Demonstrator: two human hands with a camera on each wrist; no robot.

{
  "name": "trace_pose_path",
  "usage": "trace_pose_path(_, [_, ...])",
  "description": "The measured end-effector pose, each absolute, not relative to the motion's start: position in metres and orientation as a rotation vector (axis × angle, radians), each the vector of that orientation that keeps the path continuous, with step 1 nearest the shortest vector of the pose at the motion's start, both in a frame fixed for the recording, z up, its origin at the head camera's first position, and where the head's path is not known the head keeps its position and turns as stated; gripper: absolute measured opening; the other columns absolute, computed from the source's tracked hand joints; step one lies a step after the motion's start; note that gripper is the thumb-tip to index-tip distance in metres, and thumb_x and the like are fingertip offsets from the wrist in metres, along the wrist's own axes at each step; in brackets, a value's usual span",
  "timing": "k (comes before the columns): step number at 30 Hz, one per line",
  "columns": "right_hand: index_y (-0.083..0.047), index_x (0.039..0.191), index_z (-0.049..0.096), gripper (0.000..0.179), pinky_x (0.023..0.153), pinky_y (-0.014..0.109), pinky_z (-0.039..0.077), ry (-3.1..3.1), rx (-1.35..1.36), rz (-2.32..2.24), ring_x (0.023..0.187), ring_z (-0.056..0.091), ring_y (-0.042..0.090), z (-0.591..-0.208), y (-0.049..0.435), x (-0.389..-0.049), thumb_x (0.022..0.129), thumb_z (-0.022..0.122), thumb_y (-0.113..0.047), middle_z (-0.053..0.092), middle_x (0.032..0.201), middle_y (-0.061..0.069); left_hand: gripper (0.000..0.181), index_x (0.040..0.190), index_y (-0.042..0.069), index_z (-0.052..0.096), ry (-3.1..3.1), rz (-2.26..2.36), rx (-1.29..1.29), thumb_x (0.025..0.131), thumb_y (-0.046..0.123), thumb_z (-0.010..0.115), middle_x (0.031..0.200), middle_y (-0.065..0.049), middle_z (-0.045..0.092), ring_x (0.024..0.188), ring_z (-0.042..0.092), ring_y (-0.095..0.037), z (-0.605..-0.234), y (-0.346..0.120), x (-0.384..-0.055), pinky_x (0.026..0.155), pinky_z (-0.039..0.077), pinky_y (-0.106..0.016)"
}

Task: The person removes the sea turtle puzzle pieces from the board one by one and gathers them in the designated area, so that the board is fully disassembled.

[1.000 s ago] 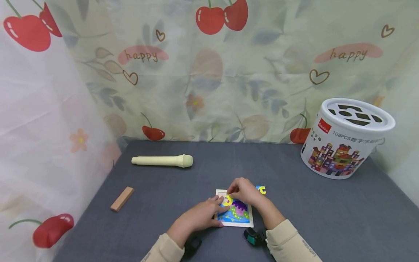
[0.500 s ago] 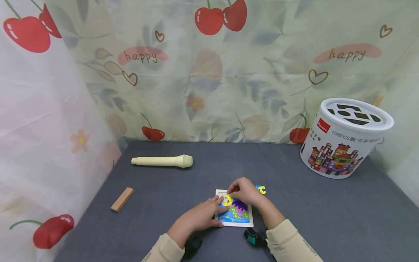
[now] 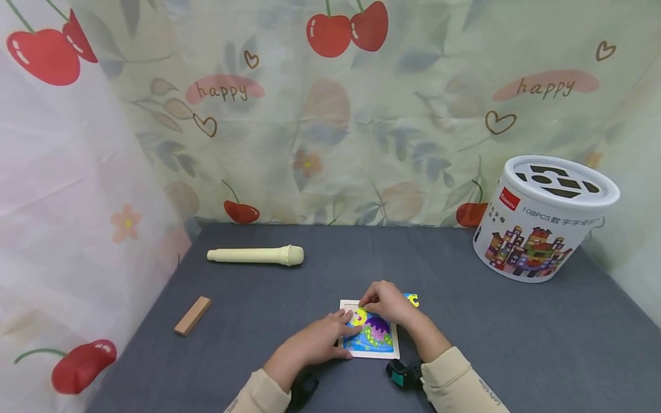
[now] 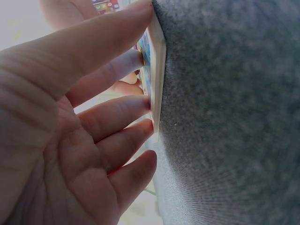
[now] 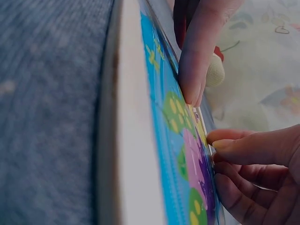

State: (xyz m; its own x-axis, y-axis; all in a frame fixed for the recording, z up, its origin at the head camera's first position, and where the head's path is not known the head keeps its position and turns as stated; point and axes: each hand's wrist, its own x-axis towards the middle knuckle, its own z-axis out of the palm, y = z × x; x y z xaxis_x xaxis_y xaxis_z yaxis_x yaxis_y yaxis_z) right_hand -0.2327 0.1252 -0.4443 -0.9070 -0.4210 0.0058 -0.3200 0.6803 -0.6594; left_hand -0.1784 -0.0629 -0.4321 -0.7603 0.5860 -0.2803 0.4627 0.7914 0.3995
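A small jigsaw puzzle [image 3: 378, 335] in a pale wooden frame [image 3: 372, 355] lies on the dark table, its picture blue, purple, pink and yellow. My left hand [image 3: 320, 339] rests on its left side with fairly straight fingers; index and middle fingertips touch the picture, and the thumb lies at the near-left corner of the frame. Over the upper part, my right hand [image 3: 388, 302] has thumb and index finger [image 5: 229, 136] together, pinching a puzzle piece [image 5: 200, 123] with yellow on it, mostly hidden by the fingers. A loose blue-and-yellow puzzle piece [image 3: 412, 299] lies just beyond the right wrist.
A cream toy microphone [image 3: 255, 254] lies at the back left, and a wooden block [image 3: 193, 315] nearer on the left. A white lidded bucket [image 3: 542, 223] stands at the back right. Behind the table [image 3: 454, 344] hangs a patterned curtain [image 3: 361, 143].
Both hands stay in nearly the same place on the puzzle. The head view has shifted very slightly.
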Motion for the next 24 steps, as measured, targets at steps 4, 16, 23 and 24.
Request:
trace_pose_path(4, [-0.004,0.085,0.074,0.010,0.064,0.024,0.048,2.744,-0.619,-1.023,0.073,0.056,0.009,-0.4450,0.1252,-0.2327,0.084,0.064,-0.002,0.064,0.083,0.003,0.053,0.134,0.028,0.051,2.590,0.423,0.802,0.083,0.034,0.068,0.150,-0.004,0.034,0.139,0.030,-0.030,-0.4324,-0.0633,-0.1787,0.106,0.036,-0.049])
trace_pose_path(16, [-0.007,0.084,0.071,0.006,0.062,0.024,0.041,2.748,-0.558,-1.008,0.068,0.048,0.011,-0.4458,0.1218,-0.2322,0.082,0.066,-0.003,0.057,0.078,0.001,0.052,0.133,0.026,0.053,2.609,0.431,0.822,0.084,0.032,0.068,0.150,-0.006,0.035,0.139,0.030,-0.030,-0.4336,-0.0633,-0.1769,0.107,0.034,-0.049])
trace_pose_path(23, [-0.006,0.084,0.070,0.006,0.062,0.023,0.042,2.706,-0.513,-1.072,0.068,0.049,0.011,-0.4461,0.1227,-0.2342,0.084,0.065,-0.004,0.059,0.077,0.002,0.052,0.133,0.027,0.052,2.598,0.438,0.805,0.084,0.033,0.068,0.150,-0.004,0.035,0.139,0.030,-0.029,-0.4334,-0.0634,-0.1779,0.107,0.035,-0.049])
trace_pose_path(24, [-0.005,0.085,0.070,0.006,0.063,0.023,0.042,2.694,-0.503,-1.087,0.068,0.049,0.011,-0.4458,0.1230,-0.2346,0.085,0.064,-0.004,0.060,0.077,0.002,0.052,0.133,0.027,0.052,2.595,0.440,0.801,0.084,0.033,0.068,0.150,-0.004,0.034,0.139,0.030,-0.029,-0.4331,-0.0634,-0.1781,0.107,0.034,-0.049])
